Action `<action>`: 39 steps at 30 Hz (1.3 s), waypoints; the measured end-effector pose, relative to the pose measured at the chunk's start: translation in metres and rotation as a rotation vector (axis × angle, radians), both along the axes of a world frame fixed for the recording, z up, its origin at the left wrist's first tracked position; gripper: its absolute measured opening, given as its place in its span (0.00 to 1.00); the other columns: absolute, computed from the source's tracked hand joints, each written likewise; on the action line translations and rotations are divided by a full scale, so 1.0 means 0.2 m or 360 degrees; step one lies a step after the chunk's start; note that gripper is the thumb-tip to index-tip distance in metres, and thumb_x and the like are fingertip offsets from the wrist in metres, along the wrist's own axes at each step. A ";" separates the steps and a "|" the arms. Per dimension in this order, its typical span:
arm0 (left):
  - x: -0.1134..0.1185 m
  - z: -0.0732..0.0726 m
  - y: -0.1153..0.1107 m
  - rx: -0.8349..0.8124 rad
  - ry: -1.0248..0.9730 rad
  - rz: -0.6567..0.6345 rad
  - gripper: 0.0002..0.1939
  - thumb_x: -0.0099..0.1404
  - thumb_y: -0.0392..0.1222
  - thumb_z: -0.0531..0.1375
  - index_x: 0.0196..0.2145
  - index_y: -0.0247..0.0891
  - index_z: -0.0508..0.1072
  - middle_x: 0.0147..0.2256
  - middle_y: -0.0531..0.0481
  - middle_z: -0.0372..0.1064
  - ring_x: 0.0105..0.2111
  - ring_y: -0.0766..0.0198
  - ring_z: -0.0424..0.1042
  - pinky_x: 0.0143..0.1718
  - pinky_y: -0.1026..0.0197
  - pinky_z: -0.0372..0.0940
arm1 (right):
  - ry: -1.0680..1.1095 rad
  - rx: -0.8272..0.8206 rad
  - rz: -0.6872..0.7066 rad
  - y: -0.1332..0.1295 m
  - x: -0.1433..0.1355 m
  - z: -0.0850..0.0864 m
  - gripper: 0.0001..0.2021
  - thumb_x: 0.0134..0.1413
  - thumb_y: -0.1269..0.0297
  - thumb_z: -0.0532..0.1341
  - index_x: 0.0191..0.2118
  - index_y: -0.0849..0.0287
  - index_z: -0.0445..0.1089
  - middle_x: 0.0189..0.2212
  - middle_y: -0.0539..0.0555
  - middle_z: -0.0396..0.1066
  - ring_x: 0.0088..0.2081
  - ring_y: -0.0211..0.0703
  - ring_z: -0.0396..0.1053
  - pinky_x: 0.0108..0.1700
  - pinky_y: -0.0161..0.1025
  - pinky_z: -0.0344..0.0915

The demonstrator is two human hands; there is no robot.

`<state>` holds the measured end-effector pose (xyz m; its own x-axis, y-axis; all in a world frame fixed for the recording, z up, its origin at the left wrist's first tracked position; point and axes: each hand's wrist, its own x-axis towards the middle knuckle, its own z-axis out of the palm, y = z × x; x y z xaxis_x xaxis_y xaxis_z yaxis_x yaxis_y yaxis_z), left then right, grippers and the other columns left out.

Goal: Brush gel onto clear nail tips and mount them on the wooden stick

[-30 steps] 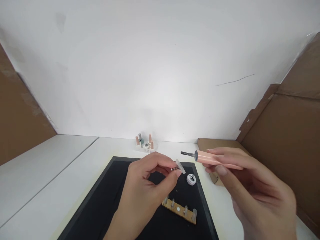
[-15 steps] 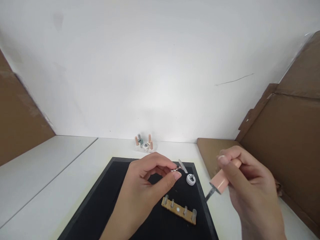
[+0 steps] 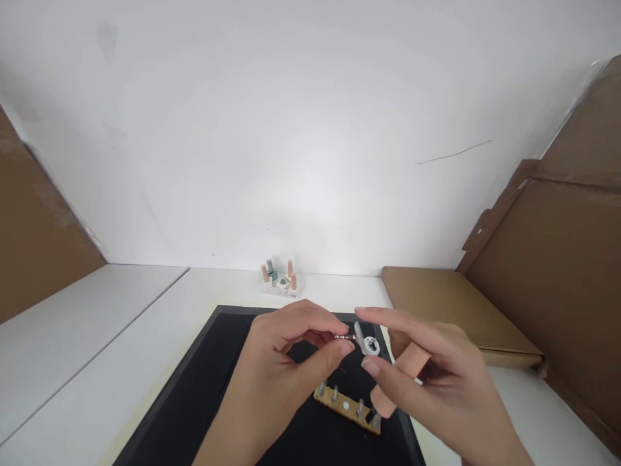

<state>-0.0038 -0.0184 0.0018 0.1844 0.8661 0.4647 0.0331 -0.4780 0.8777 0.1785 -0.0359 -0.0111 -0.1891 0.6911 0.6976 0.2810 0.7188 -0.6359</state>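
Observation:
My left hand (image 3: pixel 286 369) pinches a thin metal stem (image 3: pixel 344 336) between thumb and forefinger. On the stem's end sits a pale, translucent false nail tip (image 3: pixel 359 335). Close beside it, the thumb and forefinger of my right hand (image 3: pixel 439 372) are spread around the nail tip; contact is unclear. The other fingers of that hand grip a peach nail polish cap (image 3: pixel 402 380), its dark brush pointing down and left. Below lies a gold-coloured strip (image 3: pixel 345 408) with several clear nail tips standing on it. A small round white piece (image 3: pixel 371 346) shows behind the nail tip.
A black mat (image 3: pixel 228 375) with a raised-looking border covers the white table (image 3: pixel 126 330). Several nail polish bottles (image 3: pixel 293 285) stand in a clear holder at the back. A flat cardboard box (image 3: pixel 451 304) lies on the right; cardboard panels flank both sides.
My right hand has come left to the nail tip, its thumb and forefinger now apart and the cap tucked lower in the fingers. The nail tip has turned more upright.

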 end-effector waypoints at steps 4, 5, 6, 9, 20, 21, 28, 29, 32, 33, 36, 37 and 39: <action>-0.01 0.03 0.00 -0.0005 0.0099 -0.0008 0.08 0.57 0.29 0.66 0.27 0.40 0.81 0.25 0.53 0.77 0.26 0.68 0.75 0.28 0.71 0.69 | -0.0012 0.0051 0.0010 0.01 -0.01 0.03 0.20 0.57 0.74 0.63 0.52 0.48 0.74 0.13 0.40 0.74 0.13 0.31 0.65 0.19 0.26 0.65; -0.01 0.03 0.00 -0.0004 0.0114 -0.0017 0.08 0.57 0.29 0.66 0.27 0.40 0.81 0.26 0.53 0.77 0.26 0.68 0.75 0.28 0.71 0.69 | -0.0017 0.0067 0.0012 0.01 -0.02 0.04 0.19 0.56 0.75 0.63 0.52 0.48 0.75 0.13 0.40 0.74 0.13 0.31 0.65 0.19 0.26 0.65; -0.01 0.04 0.00 0.0001 0.0120 -0.0027 0.08 0.57 0.28 0.66 0.28 0.40 0.82 0.26 0.54 0.77 0.26 0.69 0.75 0.28 0.71 0.69 | -0.0022 0.0081 0.0012 0.02 -0.02 0.04 0.19 0.56 0.75 0.63 0.51 0.49 0.75 0.12 0.40 0.74 0.13 0.31 0.66 0.19 0.26 0.65; -0.01 0.03 0.00 0.0040 0.0131 -0.0027 0.09 0.58 0.28 0.66 0.29 0.41 0.82 0.27 0.54 0.77 0.26 0.69 0.74 0.28 0.71 0.69 | -0.0041 0.0094 -0.0010 0.02 -0.01 0.05 0.17 0.56 0.74 0.64 0.50 0.50 0.76 0.12 0.40 0.73 0.12 0.31 0.66 0.19 0.26 0.66; -0.01 0.01 0.00 0.0101 0.0184 0.0117 0.07 0.57 0.30 0.66 0.28 0.40 0.82 0.27 0.51 0.79 0.26 0.65 0.75 0.26 0.68 0.68 | -0.0081 0.0092 -0.0052 0.03 -0.01 0.03 0.13 0.55 0.72 0.66 0.47 0.53 0.77 0.11 0.40 0.71 0.12 0.31 0.66 0.20 0.26 0.66; -0.01 0.01 0.00 0.0096 0.0165 0.0122 0.07 0.57 0.30 0.66 0.28 0.40 0.82 0.27 0.52 0.79 0.26 0.65 0.75 0.26 0.68 0.68 | -0.0081 0.0087 -0.0059 0.03 -0.01 0.02 0.13 0.55 0.72 0.66 0.46 0.52 0.77 0.11 0.40 0.71 0.12 0.31 0.66 0.19 0.26 0.65; 0.01 -0.02 0.01 -0.0159 -0.0117 0.0119 0.06 0.56 0.31 0.68 0.26 0.41 0.82 0.26 0.53 0.78 0.26 0.64 0.76 0.28 0.67 0.71 | 0.0048 0.0026 -0.0254 0.03 0.10 0.01 0.13 0.54 0.66 0.69 0.46 0.45 0.77 0.14 0.41 0.74 0.15 0.35 0.63 0.19 0.32 0.63; 0.01 -0.02 0.02 -0.0214 -0.0176 0.0170 0.05 0.55 0.32 0.68 0.26 0.41 0.81 0.25 0.53 0.78 0.26 0.64 0.76 0.29 0.67 0.72 | 0.0048 0.0012 -0.0342 0.04 0.14 0.01 0.08 0.55 0.64 0.69 0.41 0.47 0.78 0.14 0.43 0.75 0.16 0.36 0.63 0.19 0.33 0.62; 0.02 -0.03 0.02 -0.0382 -0.0323 0.0251 0.04 0.55 0.34 0.68 0.26 0.41 0.82 0.23 0.55 0.77 0.24 0.66 0.74 0.28 0.68 0.71 | -0.0148 -0.0287 -0.0572 0.09 0.27 0.00 0.09 0.56 0.55 0.66 0.30 0.54 0.75 0.20 0.50 0.78 0.23 0.41 0.70 0.25 0.35 0.66; 0.03 -0.03 0.02 -0.0435 -0.0353 0.0242 0.03 0.55 0.34 0.69 0.26 0.41 0.82 0.21 0.55 0.76 0.23 0.67 0.73 0.26 0.69 0.70 | -0.0274 -0.0464 -0.0656 0.12 0.30 -0.01 0.14 0.58 0.51 0.64 0.28 0.55 0.74 0.24 0.53 0.79 0.27 0.43 0.72 0.28 0.37 0.67; 0.03 -0.02 0.02 -0.0543 -0.0394 0.0202 0.03 0.54 0.34 0.70 0.26 0.41 0.82 0.17 0.57 0.73 0.18 0.71 0.69 0.20 0.72 0.66 | -0.0668 -0.0958 -0.0720 0.23 0.38 -0.07 0.15 0.64 0.54 0.57 0.31 0.58 0.73 0.31 0.54 0.78 0.32 0.43 0.72 0.28 0.36 0.67; 0.04 -0.02 0.01 -0.0550 -0.0397 0.0190 0.03 0.54 0.34 0.70 0.26 0.41 0.82 0.17 0.57 0.73 0.18 0.71 0.69 0.20 0.73 0.65 | -0.0747 -0.1051 -0.0723 0.27 0.39 -0.10 0.14 0.64 0.57 0.58 0.30 0.59 0.72 0.30 0.54 0.77 0.30 0.41 0.71 0.28 0.36 0.66; 0.04 -0.02 0.02 -0.0527 -0.0404 0.0171 0.03 0.54 0.34 0.70 0.26 0.40 0.82 0.19 0.57 0.74 0.19 0.71 0.69 0.22 0.72 0.67 | -0.0917 -0.1261 -0.0679 0.36 0.40 -0.16 0.13 0.65 0.58 0.60 0.34 0.62 0.72 0.32 0.52 0.75 0.30 0.38 0.71 0.32 0.37 0.70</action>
